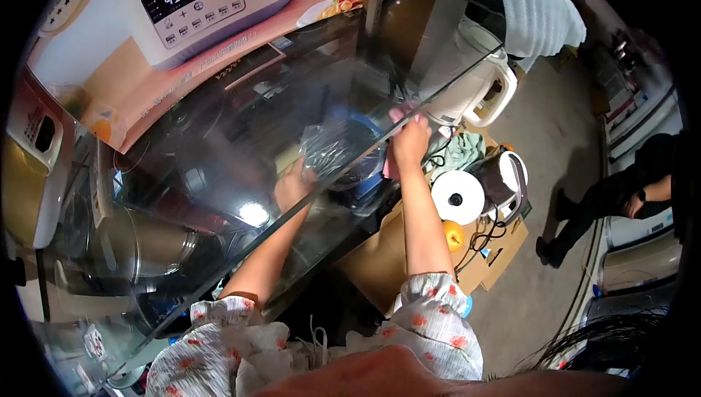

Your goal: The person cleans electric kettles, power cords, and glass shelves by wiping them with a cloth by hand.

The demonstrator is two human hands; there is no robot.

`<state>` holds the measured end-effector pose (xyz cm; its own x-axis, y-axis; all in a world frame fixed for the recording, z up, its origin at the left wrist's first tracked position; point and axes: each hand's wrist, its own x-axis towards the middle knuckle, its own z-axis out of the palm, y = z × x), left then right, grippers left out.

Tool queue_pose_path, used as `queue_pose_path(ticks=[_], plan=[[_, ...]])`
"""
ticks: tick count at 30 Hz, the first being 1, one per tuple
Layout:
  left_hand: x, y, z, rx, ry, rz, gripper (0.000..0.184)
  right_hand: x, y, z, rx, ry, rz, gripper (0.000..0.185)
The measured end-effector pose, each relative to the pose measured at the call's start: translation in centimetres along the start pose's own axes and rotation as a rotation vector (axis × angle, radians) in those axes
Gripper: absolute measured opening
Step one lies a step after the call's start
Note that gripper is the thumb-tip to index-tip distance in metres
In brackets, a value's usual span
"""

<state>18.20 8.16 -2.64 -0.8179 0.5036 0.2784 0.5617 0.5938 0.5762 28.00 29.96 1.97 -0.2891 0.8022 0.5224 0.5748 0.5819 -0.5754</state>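
Note:
Under the glass top, my left hand (293, 184) is seen through the pane, its fingers at the edge of a crinkled clear plastic bag (325, 150); whether they grip it is unclear. My right hand (410, 138) is closed around a pink cloth (393, 163) beside the glass edge. Between my hands lies a round blue-rimmed item (372, 185), partly covered by the plastic and blurred by reflections.
A large box with a cooker picture (197, 17) stands on the glass top (219, 200). At right are a white kettle (467, 79), a white round lid (458, 198), a dark kettle (504, 178), an orange ball (453, 236) and cardboard (372, 258). Another person's legs (584, 207) are far right.

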Motion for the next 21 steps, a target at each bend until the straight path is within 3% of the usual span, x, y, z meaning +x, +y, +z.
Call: queue_pose_path(ticks=[2, 4, 6, 8, 9, 12, 15, 18, 19, 21], plan=[[0.0, 0.4, -0.1, 0.017, 0.020, 0.024, 0.039, 0.5, -2.5, 0.6, 0.253, 0.038, -0.214, 0.021], [-0.1, 0.6, -0.1, 0.029, 0.070, 0.068, 0.041, -0.2, -5.3, 1.3, 0.062, -0.117, -0.315, 0.020], [-0.1, 0.3, 0.0, 0.074, 0.010, 0.106, 0.044, -1.1, -5.6, 4.3, 0.165, -0.326, -0.430, 0.023], [0.0, 0.5, -0.1, 0.139, -0.065, 0.098, 0.044, -2.1, -4.0, 6.9, 0.011, -0.486, -0.657, 0.028], [0.0, 0.5, -0.2, 0.147, -0.065, 0.087, 0.045, -1.5, -4.2, 6.5, -0.051, -0.535, -0.575, 0.031], [0.0, 1.0, -0.4, 0.154, -0.076, 0.070, 0.046, -0.2, -2.2, 8.1, 0.028, -0.398, -0.336, 0.026], [0.0, 0.9, -0.1, 0.117, -0.018, 0.089, 0.046, 1.1, -1.5, 9.2, -0.473, -0.209, -0.230, 0.022], [0.0, 1.7, -0.7, 0.098, -0.042, 0.042, 0.044, 1.6, -3.5, 5.8, -0.394, -0.073, -0.356, 0.019], [0.1, 1.7, -0.5, 0.100, -0.029, 0.044, 0.045, 1.5, -4.2, 6.4, -0.451, -0.164, -0.379, 0.020], [0.0, 1.2, -0.4, 0.117, -0.014, 0.050, 0.046, -0.2, -6.0, 7.6, -0.120, -0.157, -0.486, 0.022]])
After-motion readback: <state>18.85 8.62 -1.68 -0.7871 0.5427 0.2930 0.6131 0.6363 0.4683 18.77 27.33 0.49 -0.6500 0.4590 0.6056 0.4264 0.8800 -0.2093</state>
